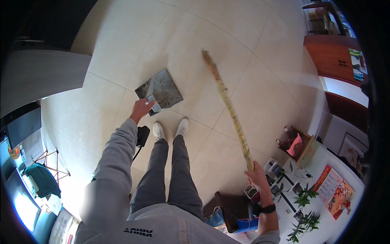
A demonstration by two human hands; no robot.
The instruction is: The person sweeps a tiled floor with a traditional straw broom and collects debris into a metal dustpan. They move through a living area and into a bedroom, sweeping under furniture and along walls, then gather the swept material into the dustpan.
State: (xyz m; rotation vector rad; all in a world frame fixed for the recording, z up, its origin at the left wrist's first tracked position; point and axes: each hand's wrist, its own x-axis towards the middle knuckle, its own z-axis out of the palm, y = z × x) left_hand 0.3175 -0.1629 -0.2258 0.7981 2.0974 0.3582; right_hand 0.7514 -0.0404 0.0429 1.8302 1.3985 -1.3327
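Observation:
In my left hand (142, 108) is the grey handle of a square metal dustpan (167, 88), held in front of my shoes, with a worn, stained pan. My right hand (257, 177) grips the lower end of a long broom (233, 114), whose handle has a yellowish, patterned wrap. The broom slants up and away to the left; its brown, slightly blurred tip lies to the right of the dustpan, apart from it. Whether that tip touches the floor I cannot tell.
Pale tiles (195, 152) cover the floor. A black object with a cord (142, 136) is beside my left shoe. At right are a wooden box with a pink item (294, 145), potted plants (305, 195) and a reddish cabinet (332, 58). A folding stool (42, 180) stands at left.

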